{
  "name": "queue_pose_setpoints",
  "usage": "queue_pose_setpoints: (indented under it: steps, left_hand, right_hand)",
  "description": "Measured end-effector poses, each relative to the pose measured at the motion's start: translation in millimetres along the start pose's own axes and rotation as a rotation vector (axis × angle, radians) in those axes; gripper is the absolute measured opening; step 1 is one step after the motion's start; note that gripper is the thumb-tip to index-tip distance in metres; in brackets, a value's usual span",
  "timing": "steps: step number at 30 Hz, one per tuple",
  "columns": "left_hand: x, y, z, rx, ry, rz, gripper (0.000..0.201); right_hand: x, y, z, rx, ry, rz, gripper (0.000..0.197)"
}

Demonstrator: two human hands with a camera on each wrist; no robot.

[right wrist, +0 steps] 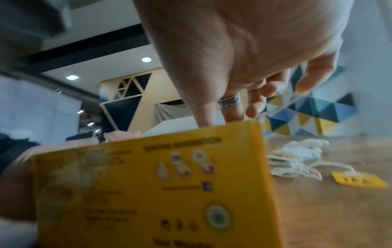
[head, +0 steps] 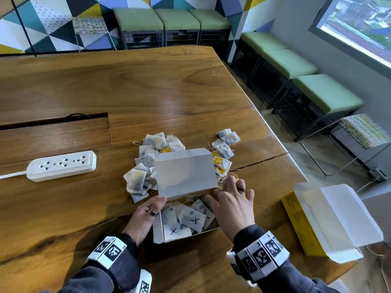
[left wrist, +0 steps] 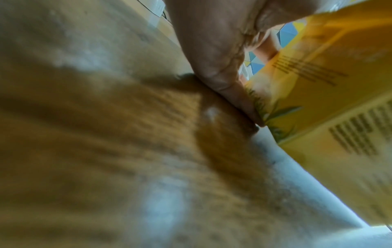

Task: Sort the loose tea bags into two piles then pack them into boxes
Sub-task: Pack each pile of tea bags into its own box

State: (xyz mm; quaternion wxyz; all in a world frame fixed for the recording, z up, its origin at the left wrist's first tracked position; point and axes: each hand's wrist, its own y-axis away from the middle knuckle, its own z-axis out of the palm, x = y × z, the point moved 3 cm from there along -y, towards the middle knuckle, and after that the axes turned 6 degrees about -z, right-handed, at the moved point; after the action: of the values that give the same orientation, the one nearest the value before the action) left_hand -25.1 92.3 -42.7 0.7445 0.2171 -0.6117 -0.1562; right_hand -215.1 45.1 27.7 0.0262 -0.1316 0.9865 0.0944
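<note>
Cardboard box [head: 186, 233] sits on the tabletop [head: 148, 92], part-filled with tea bags [head: 191, 217]; left hand [head: 146, 216] and right hand [head: 231, 208] pinch its raised lid [head: 185, 172] (fingers curled at the hinge corners) — closing now could trap strings or crush bags.

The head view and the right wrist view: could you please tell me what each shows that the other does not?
Only the head view shows the tea bags inside the box, the second box and the power strip. Only the right wrist view shows the box's yellow printed side and ceiling lights. Both show the right hand at the box and loose tea bags on the table.
</note>
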Motion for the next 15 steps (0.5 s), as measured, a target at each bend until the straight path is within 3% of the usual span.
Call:
queue_pose_setpoints:
  steps: [3, 8, 12, 15]
  left_hand:
    - [0.5, 0.6, -0.2, -0.002, 0.023, -0.006, 0.078]
    - [0.4, 1.1, 0.4, -0.018, 0.047, 0.016, 0.093]
    - [1.5, -0.1, 0.6, -0.014, 0.073, 0.015, 0.053]
    - [-1.7, -1.9, -1.8, -0.004, 0.049, 0.013, 0.081]
  right_hand:
    - [2.1, -5.0, 6.1, -0.058, -0.151, 0.073, 0.044]
    - [3.6, -12.7, 14.1, -0.024, -0.304, 0.134, 0.039]
    - [7.0, -10.2, 8.0, 0.071, -0.397, 0.088, 0.028]
    - [9.3, -8.6, -0.9, 0.278, -0.466, -0.033, 0.014]
